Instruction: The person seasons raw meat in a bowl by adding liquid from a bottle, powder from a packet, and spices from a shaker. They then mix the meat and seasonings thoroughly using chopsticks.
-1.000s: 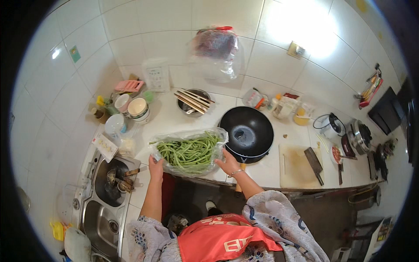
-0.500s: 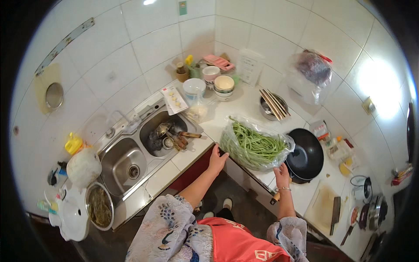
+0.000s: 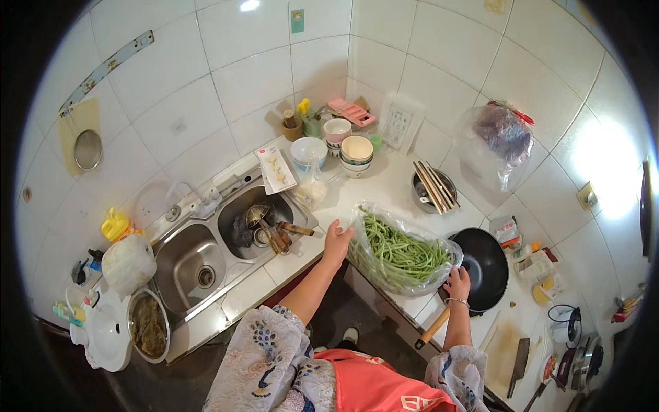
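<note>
Long green beans lie heaped in a clear plastic bag on the counter in front of me. My left hand is at the bag's left side, thumb and fingers apart, its fingertips close to the plastic. At the near right corner my right hand, a bracelet on its wrist, pinches the bag's edge. Just right of the bag sits a black wok. Its wooden handle points toward me, beneath my right wrist.
A double sink on the left holds ladles. Behind the beans stand stacked bowls and a metal pot with chopsticks across it. A cleaver rests on a cutting board at right. A bowl of dark food stands far left.
The view has tilted, so everything sits lower in the picture. My left hand has moved farther up the bag's left side. My right hand has shifted right, and more of the wok handle shows.
</note>
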`<state>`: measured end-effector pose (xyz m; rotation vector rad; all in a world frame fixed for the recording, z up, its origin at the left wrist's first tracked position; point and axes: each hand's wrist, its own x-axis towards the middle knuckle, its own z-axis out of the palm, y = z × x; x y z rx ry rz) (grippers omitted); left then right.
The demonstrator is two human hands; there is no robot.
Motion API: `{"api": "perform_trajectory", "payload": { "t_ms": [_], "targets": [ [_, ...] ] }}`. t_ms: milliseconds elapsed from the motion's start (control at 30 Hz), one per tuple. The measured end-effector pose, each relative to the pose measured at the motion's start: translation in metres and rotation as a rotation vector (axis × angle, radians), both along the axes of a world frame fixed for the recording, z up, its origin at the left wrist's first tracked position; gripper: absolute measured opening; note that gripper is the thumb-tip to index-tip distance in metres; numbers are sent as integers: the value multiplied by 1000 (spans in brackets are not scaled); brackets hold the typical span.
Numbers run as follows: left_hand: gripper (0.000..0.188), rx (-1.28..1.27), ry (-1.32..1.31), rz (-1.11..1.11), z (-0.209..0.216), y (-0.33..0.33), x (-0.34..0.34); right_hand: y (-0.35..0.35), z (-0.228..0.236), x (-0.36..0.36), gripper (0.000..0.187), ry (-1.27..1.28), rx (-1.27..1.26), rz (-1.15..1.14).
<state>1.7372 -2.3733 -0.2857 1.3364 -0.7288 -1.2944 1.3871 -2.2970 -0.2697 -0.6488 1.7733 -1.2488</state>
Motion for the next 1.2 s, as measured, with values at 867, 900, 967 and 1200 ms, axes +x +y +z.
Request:
{"api": "perform_trajectory", "payload": {
  "t_ms": [867,900,967,1200],
  "targets": [
    [66,334,-558,1105,-28,-198,133,-48,47,-1,47,475,-264,169],
    [64,440,-490,1128,-31,-196,142,-47,45,-3,47,479,-282,162],
    [61,331,-262,1144,-86,-205,180,-46,41,-8,47,479,-324,155],
    [16,77,270,1035,-105,-201,230,-47,51,-18,46,466,-355,137]
  ]
}}
